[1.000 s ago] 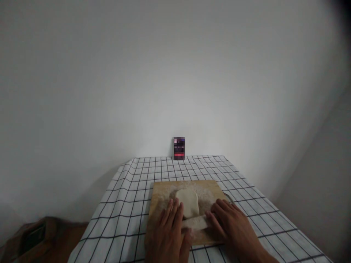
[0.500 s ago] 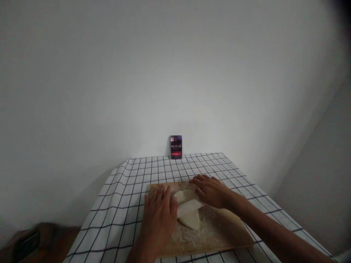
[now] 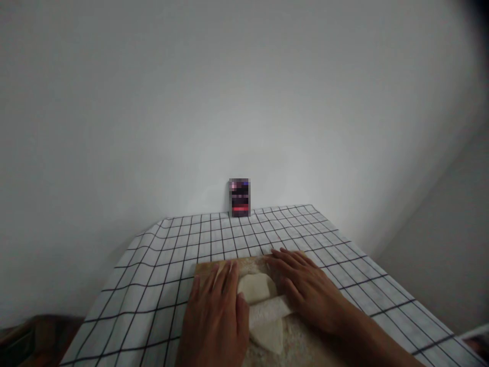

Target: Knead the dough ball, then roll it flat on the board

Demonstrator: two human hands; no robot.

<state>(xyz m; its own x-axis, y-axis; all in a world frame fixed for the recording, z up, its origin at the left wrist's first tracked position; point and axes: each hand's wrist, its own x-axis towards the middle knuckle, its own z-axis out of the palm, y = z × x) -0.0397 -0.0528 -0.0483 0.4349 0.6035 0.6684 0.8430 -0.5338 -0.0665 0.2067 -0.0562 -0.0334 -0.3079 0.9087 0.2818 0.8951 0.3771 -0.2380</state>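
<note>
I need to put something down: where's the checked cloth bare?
Bare patches: checked cloth between the board and the dark upright object, and left of the board. Crowded: the board, with the left hand, right hand, rolling pin and dough close together.

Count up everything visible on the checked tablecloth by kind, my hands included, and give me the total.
Left hand and right hand: 2
Rolling pin: 1
Dough piece: 1
Wooden board: 1
Upright dark pixelated object: 1
Total: 6

Hands (image 3: 217, 316) bare, fingers (image 3: 229, 279) slender, right forearm (image 3: 376, 336) bare.
</note>
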